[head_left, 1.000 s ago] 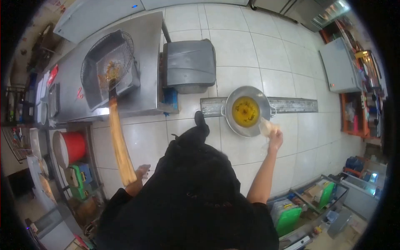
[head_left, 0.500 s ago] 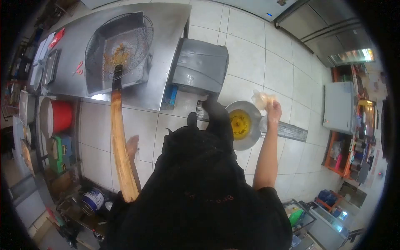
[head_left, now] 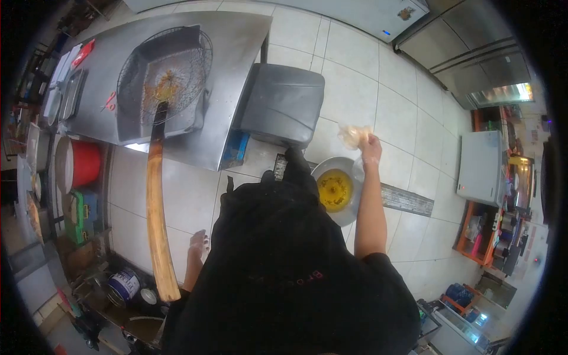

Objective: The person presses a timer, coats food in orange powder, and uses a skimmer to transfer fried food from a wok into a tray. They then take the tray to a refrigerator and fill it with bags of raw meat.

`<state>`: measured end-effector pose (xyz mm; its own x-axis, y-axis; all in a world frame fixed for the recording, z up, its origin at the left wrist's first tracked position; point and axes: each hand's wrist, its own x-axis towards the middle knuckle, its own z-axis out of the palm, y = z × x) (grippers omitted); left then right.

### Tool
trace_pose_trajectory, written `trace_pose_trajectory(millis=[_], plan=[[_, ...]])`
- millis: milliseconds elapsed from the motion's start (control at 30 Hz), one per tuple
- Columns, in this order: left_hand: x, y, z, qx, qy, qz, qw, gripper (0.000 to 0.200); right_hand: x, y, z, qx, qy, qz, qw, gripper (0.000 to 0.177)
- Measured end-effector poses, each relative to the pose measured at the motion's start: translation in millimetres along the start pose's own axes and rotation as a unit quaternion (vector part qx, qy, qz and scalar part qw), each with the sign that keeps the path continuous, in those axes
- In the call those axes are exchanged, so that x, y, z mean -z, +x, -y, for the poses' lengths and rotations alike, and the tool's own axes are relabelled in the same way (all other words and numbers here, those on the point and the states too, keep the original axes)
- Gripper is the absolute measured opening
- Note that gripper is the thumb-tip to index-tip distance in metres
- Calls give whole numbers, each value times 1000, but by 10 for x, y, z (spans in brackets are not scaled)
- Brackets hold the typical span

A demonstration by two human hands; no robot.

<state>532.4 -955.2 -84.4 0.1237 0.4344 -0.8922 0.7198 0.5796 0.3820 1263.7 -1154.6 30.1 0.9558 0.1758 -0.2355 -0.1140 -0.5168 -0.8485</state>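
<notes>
My right hand (head_left: 371, 149) grips a crumpled, translucent plastic bag (head_left: 354, 135) with a yellowish tint. It is out in front to the right, just beyond a metal bowl (head_left: 350, 214) that holds yellow oil (head_left: 335, 190) with dark bits. My left hand (head_left: 199, 241) hangs low over the floor with its fingers loosely apart and nothing visible in it. Close to it passes the long wooden handle (head_left: 157, 219) of a wire strainer (head_left: 208, 56). The strainer rests across a grey tub (head_left: 127, 127) on the steel table, with brown crumbs (head_left: 165, 87) in its middle.
The steel table (head_left: 242, 35) fills the upper left, with red scissors (head_left: 109, 102) on it. A lidded grey bin (head_left: 284, 100) stands beside it. A red bucket (head_left: 86, 163) sits under the left side. A floor drain (head_left: 408, 200) and a white cooler (head_left: 478, 165) are to the right.
My right hand has moved left and slightly up with the plastic bag. My left hand has shifted lower, nearer my body. The camera view has tilted slightly.
</notes>
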Motion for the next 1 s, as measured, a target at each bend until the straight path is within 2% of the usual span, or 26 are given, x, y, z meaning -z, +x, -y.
trace_pose_trajectory(millis=[33, 167, 267, 300, 367, 400, 467, 500, 567, 600, 667, 700, 733, 800, 867, 900, 933, 967, 1000], plan=[[-5, 184, 67, 93, -67, -34, 993, 50, -67, 53, 7, 5, -1, 17, 1000, 39], [-28, 186, -456, 53, -51, -25, 997, 50, -341, 201, 367, 15, -54, 43, 998, 43], [-98, 129, -739, 70, -90, -58, 992, 52, -690, 503, 374, 7, -7, 78, 997, 40], [-133, 40, -864, 52, -88, -61, 993, 52, -844, 683, 275, 6, -5, 78, 997, 40], [-188, 2, -1018, 33, -85, -65, 994, 51, -1151, 1025, 57, 95, -109, 71, 987, 27], [-207, 12, -1028, 34, -53, -55, 997, 51, -1255, 1062, 127, 94, -107, 71, 987, 27], [-250, -39, -1134, 34, -19, -47, 998, 50, -1462, 1113, 319, 124, -219, 105, 962, 31], [-293, -183, -1244, 16, 31, -48, 998, 49, -1584, 1229, 303, 125, -215, 109, 962, 31], [-294, -169, -1060, -33, 122, -55, 990, 48, -1884, 1458, 225, 224, -277, 201, 913, 35], [-330, -189, -1094, -32, 122, -58, 990, 48, -1933, 1524, 286, 225, -275, 203, 912, 35], [-443, -297, -1153, -14, 30, -74, 997, 48, -2007, 1570, 465, 204, -445, 289, 823, 44], [-461, -275, -1090, -42, 87, -79, 992, 48, -2072, 1620, 362, 170, -442, 281, 835, 54], [-461, -259, -997, -41, 87, -81, 992, 48, -2080, 1558, 338, 171, -441, 283, 835, 54], [-435, -268, -815, 8, 94, -59, 994, 46, -2059, 1291, 246, 101, -406, 228, 879, 58], [-348, -391, -664, 3, 92, -99, 991, 44, -1989, 980, 136, 88, -387, 281, 874, 48], [-279, -218, -378, -62, 199, -93, 974, 45, -1919, 914, -13, 100, -377, 295, 872, 45], [-278, -183, -271, -127, 304, -85, 940, 47, -1831, 796, 15, 58, -423, 298, 854, 44], [-285, -119, -176, -127, 298, -85, 942, 47, -1737, 657, 40, 15, -468, 298, 832, 45], [-305, -180, -361, -110, 336, -38, 935, 48, -1644, 577, -230, 30, -482, 287, 827, 47]])
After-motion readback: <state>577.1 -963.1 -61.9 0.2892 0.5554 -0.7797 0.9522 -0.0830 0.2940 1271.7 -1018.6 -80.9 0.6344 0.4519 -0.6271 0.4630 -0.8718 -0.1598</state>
